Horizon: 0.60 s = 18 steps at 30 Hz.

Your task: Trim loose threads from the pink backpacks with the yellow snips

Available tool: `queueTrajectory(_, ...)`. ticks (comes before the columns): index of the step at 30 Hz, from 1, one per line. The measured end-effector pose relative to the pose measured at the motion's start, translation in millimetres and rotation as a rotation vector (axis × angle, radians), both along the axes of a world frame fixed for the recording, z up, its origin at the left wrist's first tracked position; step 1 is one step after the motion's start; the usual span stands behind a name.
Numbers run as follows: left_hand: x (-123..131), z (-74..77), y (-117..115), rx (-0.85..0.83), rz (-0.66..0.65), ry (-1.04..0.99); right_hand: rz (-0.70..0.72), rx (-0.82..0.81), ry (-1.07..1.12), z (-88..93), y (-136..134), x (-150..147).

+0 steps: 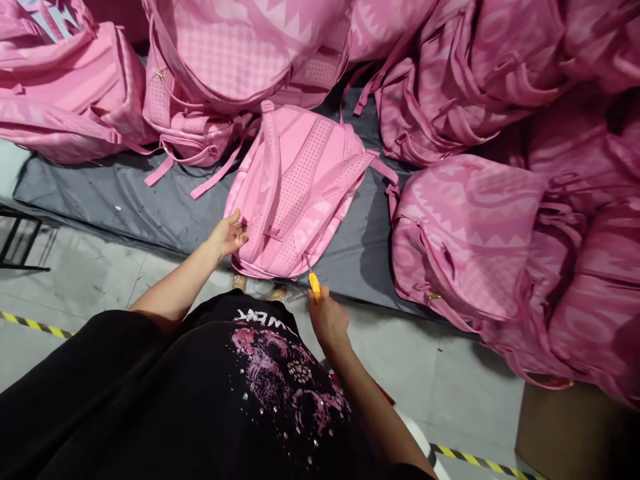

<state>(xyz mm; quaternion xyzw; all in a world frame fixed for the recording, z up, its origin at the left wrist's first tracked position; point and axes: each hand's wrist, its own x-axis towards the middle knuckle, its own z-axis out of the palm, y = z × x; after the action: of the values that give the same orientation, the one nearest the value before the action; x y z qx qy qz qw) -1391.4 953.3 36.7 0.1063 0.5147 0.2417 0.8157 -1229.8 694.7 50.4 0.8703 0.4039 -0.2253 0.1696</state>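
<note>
Pink backpack (303,177) lies straps-up on the grey-covered desk (367,257), patterned backpacks (470,230) crowding behind and right. The left hand (229,236), fingers loosely parted, is beside it; the right hand (329,319) grips a yellow-handled tool (315,285) at its lower edge.

Ctr. is brightly lit, w/ the pink backpack (300,190) shown approx. evenly; a soft shadow is cast on the grey sheet (369,230) to its R. Lower-R corner is left v. dim, the brown box (555,430) being partly lost in dark. Fold detail is swallowed in the black top (200,400). Edges are stretched, wide-angle style, & slightly softened.
</note>
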Motion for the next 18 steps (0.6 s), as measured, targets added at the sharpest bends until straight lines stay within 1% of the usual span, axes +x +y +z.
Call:
queueTrajectory(2, -2.5, 0.2, 3.4, -0.097, -0.08, -0.102, -0.037, 0.004, -0.004, -8.7, 7.7, -6.3)
queueTrajectory(4, -7.2, -2.2, 7.0, -0.125, -0.1, -0.17, -0.071, 0.007, 0.009, -12.2, 13.5, -10.2)
queueTrajectory(6, -13.3, -7.2, 11.3, -0.14, -0.139, -0.207, -0.107, 0.005, 0.028, -11.2, 17.1, -12.1)
queueTrajectory(9, -22.3, -16.4, 18.2, -0.158, -0.223, -0.223, -0.171, 0.014, 0.025, -4.7, 18.7, -13.8)
queueTrajectory(11, -26.2, -21.0, 21.0, -0.143, -0.258, -0.232, -0.221, 0.021, 0.022, 0.5, 18.2, -15.7)
queueTrajectory(13, -27.0, -23.4, 21.2, -0.097, -0.263, -0.244, -0.256, 0.028, 0.036, 4.9, 16.9, -18.1)
queueTrajectory(16, -22.5, -24.9, 18.2, -0.015, -0.245, -0.246, -0.282, 0.056, 0.041, 8.2, 15.7, -20.6)
queueTrajectory(18, -16.6, -25.7, 15.8, 0.032, -0.275, -0.205, -0.313, 0.073, 0.03, 8.0, 17.2, -20.5)
